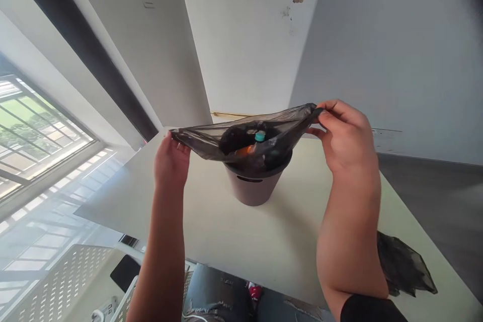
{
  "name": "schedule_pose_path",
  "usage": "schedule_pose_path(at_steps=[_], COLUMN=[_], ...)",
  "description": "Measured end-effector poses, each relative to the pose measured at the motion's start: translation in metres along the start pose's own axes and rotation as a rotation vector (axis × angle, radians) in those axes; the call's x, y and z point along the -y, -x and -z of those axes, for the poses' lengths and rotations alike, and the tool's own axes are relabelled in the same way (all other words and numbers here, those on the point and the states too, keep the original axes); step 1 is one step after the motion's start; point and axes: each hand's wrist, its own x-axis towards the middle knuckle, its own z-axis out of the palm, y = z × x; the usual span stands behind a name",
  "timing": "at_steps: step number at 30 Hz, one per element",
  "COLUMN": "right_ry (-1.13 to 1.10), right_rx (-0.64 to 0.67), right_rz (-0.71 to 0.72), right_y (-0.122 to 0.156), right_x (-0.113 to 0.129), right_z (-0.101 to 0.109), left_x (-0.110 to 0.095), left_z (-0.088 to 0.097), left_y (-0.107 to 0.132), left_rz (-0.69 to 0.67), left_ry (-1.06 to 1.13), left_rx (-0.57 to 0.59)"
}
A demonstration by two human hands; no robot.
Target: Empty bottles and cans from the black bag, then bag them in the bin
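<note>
A thin black trash bag (206,143) is stretched wide between my two hands, its sides rising above a mauve trash can (252,188). My left hand (171,161) pinches the bag's left edge. On the other side, my right hand (341,128) grips the right edge between thumb and fingers, a little higher. Inside the bag's mouth a teal bottle cap (259,136) and something orange (245,150) show; the rest of the contents is hidden. The can stands upright on a pale table (215,226), a dark slot in its front.
Another black plastic bag (405,264) lies crumpled on the table's right side, partly behind my right forearm. A white perforated basket (71,282) holding a dark flat object (125,272) is at lower left. A white cabinet or fridge (245,45) stands beyond the table.
</note>
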Motion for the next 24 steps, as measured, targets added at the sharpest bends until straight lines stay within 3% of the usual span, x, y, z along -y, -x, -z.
schedule_pose_path(at_steps=[3, 6, 9, 12, 16, 19, 22, 24], right_ry=[-0.131, -0.259, -0.33, -0.333, -0.274, -0.177, 0.082, 0.466], right_rx=[-0.109, -0.216, -0.382, -0.456, -0.451, -0.35, -0.275, -0.222], right_rz=[0.016, 0.008, 0.027, 0.048, 0.075, 0.056, 0.076, 0.057], right_y=[-0.001, -0.003, -0.006, -0.01, -0.018, -0.026, -0.033, -0.035], right_x=[0.003, 0.004, 0.001, -0.005, -0.011, -0.013, -0.016, -0.021], right_z=[-0.004, -0.004, -0.003, -0.001, 0.001, 0.009, 0.031, 0.05], left_x=[-0.015, -0.02, -0.013, -0.003, 0.01, 0.016, 0.011, 0.002], left_z=[-0.023, -0.035, -0.031, -0.022, -0.025, -0.025, -0.003, 0.022], left_y=[-0.016, -0.031, -0.046, -0.057, -0.065, -0.074, -0.087, -0.095], left_rz=[-0.133, -0.198, -0.177, -0.151, -0.234, -0.199, -0.204, -0.231], left_ry=[0.022, 0.027, -0.014, -0.072, -0.052, -0.118, -0.345, -0.692], left_rx=[0.029, 0.061, -0.029, -0.075, 0.012, 0.106, 0.095, 0.032])
